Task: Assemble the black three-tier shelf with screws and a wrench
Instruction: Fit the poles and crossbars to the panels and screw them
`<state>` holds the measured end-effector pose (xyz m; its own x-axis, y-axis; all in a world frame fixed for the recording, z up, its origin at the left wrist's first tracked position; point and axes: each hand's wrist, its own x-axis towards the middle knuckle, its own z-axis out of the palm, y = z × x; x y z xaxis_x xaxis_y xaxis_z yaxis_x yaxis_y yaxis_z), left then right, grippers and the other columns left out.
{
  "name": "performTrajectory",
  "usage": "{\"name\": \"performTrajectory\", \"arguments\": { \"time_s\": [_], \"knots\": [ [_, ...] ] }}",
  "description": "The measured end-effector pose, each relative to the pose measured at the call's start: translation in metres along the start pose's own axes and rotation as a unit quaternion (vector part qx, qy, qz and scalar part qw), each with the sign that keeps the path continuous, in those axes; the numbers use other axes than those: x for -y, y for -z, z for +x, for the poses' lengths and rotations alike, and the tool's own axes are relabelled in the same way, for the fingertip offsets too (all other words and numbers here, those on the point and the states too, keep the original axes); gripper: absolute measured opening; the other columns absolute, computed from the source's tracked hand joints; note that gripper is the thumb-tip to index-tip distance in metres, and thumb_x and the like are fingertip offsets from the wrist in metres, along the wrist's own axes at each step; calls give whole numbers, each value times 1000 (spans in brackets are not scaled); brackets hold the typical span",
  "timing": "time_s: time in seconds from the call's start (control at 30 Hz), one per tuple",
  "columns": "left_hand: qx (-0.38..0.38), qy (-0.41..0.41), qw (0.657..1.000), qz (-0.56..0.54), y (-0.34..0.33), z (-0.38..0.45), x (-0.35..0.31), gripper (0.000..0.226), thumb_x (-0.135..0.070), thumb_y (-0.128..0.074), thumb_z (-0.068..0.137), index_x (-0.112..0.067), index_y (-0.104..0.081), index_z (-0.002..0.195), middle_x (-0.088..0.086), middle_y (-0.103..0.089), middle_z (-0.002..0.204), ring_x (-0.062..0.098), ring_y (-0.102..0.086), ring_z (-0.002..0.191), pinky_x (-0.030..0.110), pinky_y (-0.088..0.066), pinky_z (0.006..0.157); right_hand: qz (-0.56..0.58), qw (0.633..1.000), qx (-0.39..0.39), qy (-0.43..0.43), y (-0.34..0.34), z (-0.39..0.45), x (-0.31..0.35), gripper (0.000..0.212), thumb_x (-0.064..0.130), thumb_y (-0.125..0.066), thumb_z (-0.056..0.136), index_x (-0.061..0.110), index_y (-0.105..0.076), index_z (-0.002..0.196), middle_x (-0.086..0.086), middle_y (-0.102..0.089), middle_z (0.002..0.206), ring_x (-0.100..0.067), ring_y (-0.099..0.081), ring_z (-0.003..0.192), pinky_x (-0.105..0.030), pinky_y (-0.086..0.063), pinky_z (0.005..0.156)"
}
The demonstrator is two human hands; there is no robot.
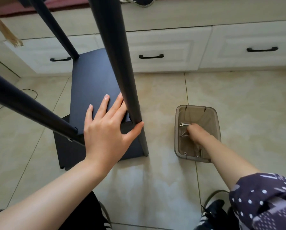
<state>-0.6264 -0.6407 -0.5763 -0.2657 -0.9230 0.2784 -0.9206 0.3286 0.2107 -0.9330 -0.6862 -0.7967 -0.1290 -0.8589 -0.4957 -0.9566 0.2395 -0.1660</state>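
The left hand (105, 130) lay flat, fingers spread, on a black shelf panel (92, 83), thumb against the near upright pole (122, 72). The right hand (197, 131) reached into a translucent bin (180, 113) on the tiled floor (238, 97), fingers hidden, grip unclear, beside a small wrench (184, 124) and screws (183, 134). White drawers (172, 50) stood behind.
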Motion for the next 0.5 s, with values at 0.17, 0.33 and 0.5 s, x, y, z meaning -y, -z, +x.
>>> {"name": "performTrajectory", "arguments": {
  "time_s": [0.17, 0.33, 0.5],
  "knots": [
    [30, 9, 999, 12, 0, 0, 0, 66, -68, -43, 95, -27, -55, 144, -8, -45, 154, 22, -28, 151, 54, -17, 123, -43, 998, 44, 7, 37, -21, 2, 22, 0, -46, 93, 1, -61, 109, -19, -61, 115, -34, -62, 102, -34, -50, 83],
    [71, 4, 997, 23, 9, 2, -2, 76, -73, -31, 90, -31, -43, 152, -11, -31, 161, 21, -18, 154, 53, -12, 124, -91, 994, 42, 40, 110, -60, 25, 5, 12, -64, 87, 8, -66, 90, -17, -68, 105, -31, -67, 97, -33, -52, 77],
    [104, -3, 994, 43, 14, 5, -2, 78, -73, -27, 92, -33, -24, 159, -11, -18, 166, 23, -9, 156, 55, -11, 124, -27, 991, 23, 129, 160, -126, 71, 9, 15, -69, 86, 10, -72, 93, -7, -74, 93, -18, -66, 80, -24, -48, 66]
  ]
}}
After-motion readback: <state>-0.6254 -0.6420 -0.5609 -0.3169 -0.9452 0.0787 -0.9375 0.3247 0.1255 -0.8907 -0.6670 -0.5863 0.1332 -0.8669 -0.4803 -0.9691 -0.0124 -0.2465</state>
